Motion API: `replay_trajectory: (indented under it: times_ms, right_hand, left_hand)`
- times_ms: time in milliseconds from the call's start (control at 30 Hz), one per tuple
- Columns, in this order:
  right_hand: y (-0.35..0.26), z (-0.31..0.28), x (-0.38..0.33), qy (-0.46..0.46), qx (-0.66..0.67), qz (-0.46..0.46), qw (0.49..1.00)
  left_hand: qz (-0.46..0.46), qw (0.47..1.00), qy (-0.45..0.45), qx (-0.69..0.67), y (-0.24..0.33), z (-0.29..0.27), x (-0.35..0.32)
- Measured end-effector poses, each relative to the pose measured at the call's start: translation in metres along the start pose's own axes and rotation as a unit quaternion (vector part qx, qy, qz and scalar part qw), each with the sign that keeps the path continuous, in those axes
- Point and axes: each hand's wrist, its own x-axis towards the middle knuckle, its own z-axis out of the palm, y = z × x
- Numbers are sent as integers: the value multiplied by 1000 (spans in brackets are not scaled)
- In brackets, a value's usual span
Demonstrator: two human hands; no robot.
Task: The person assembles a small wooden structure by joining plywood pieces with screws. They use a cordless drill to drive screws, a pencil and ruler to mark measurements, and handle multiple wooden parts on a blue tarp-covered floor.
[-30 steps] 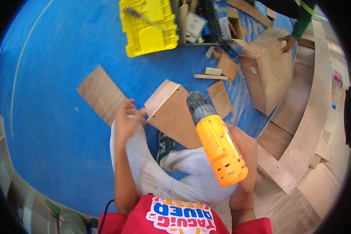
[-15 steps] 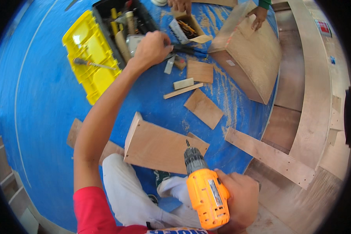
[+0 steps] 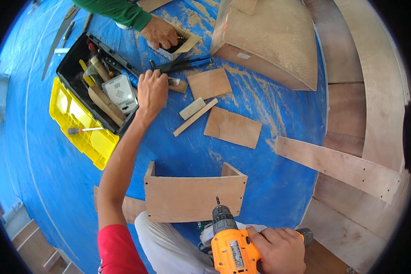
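My right hand [image 3: 282, 249] is wrapped round the grip of an orange and black cordless drill [image 3: 235, 249], its bit pointing away from me. The drill stands just in front of a three-sided plywood piece [image 3: 192, 196], with one board facing me and two short sides behind. Stretched far forward, my left hand [image 3: 153, 93] is beside the black toolbox [image 3: 71, 68], its fingers curled downward. What they hold, if anything, is hidden. By those fingers lie a black and blue clamp [image 3: 182, 65] and a small wood block [image 3: 180, 86]. A clear package [image 3: 120, 93] sits in the toolbox.
A co-worker's hand [image 3: 161, 34] in a green sleeve reaches into a small cardboard box [image 3: 187, 44]. A sawdust-covered wooden box [image 3: 269, 41] stands at far right. Plywood pieces [image 3: 233, 128] and a long board [image 3: 338, 164] lie around. A screwdriver [image 3: 77, 130] rests on the yellow lid.
The view has shifted, so the toolbox sits farther left. My left hand stays by the toolbox's near side. The co-worker's sleeved arm now reaches in from the top left, with the hand inside the cardboard box.
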Motion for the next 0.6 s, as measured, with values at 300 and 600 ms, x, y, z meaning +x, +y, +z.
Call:
replay_trajectory:
  times_ms: [300, 600]
  right_hand:
    - [1, -10, 17, -24, 5, -13, 1000]
    - [11, -7, 21, -33, 2, -22, 999]
  left_hand:
    - [-14, 998, 7, -65, -2, -4, 20]
    - [-71, 986, -11, -150, -11, 16, 61]
